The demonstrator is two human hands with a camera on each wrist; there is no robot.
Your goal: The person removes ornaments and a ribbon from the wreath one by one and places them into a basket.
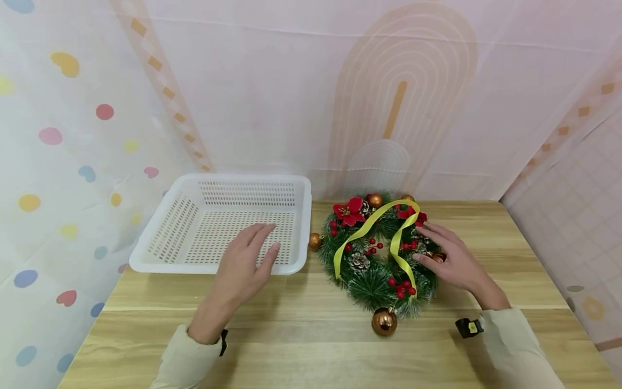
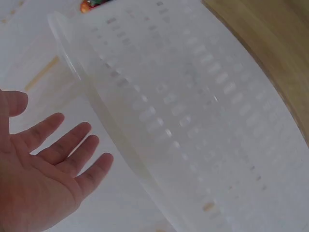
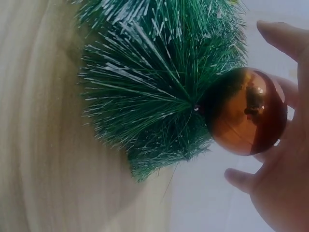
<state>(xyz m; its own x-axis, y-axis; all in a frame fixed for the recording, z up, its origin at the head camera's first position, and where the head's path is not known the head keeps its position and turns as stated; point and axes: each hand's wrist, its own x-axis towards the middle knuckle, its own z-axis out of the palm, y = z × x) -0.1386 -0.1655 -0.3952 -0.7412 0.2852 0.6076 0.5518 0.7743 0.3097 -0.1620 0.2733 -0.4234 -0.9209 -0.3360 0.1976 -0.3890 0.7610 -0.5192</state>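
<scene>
A green Christmas wreath (image 1: 371,289) lies on the table, dressed with red flowers, berries, pine cones and copper balls. Loosely draped over its top is a yellow ribbon (image 1: 357,233). My right hand (image 1: 454,262) is at the wreath's right side, fingers spread, fingertips right by the ribbon and a red flower. In the right wrist view a copper ball (image 3: 247,111) covers part of that hand's fingers. My left hand (image 1: 245,265) hovers over the front right part of a white plastic basket (image 1: 160,267), fingers relaxed and holding nothing.
The wooden table (image 1: 311,346) has a printed cloth backdrop (image 1: 272,108) along its back and sides. A copper ball (image 1: 315,241) on the wreath's left edge sits close to the basket's right rim. Another copper ball (image 1: 384,322) sticks out at the wreath's front.
</scene>
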